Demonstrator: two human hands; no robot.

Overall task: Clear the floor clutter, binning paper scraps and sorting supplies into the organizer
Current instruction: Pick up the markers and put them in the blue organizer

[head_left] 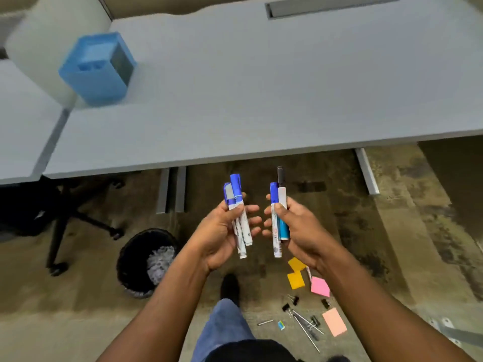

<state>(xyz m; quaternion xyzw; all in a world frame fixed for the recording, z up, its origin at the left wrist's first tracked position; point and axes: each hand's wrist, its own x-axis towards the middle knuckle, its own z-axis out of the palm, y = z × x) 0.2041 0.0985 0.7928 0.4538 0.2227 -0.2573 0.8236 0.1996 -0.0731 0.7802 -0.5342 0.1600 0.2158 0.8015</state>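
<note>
Spanning the top of the view, the wide grey desk (261, 87) carries a blue plastic square organizer (98, 70) near its left end, while a round black mesh bin (136, 259) holding crumpled white paper stands on the mottled brown carpet below. Between desk edge and bin, the left hand (222, 231) grips two blue-capped white markers (239, 218) under its thumb, and the right hand (295, 226) pinches three markers, blue-capped, black-capped and teal-bodied (279, 218). Orange and pink sticky notes (320, 286), black binder clips (294, 300) and thin metal pens (307, 326) lie scattered on the carpet beneath the right forearm.
</note>
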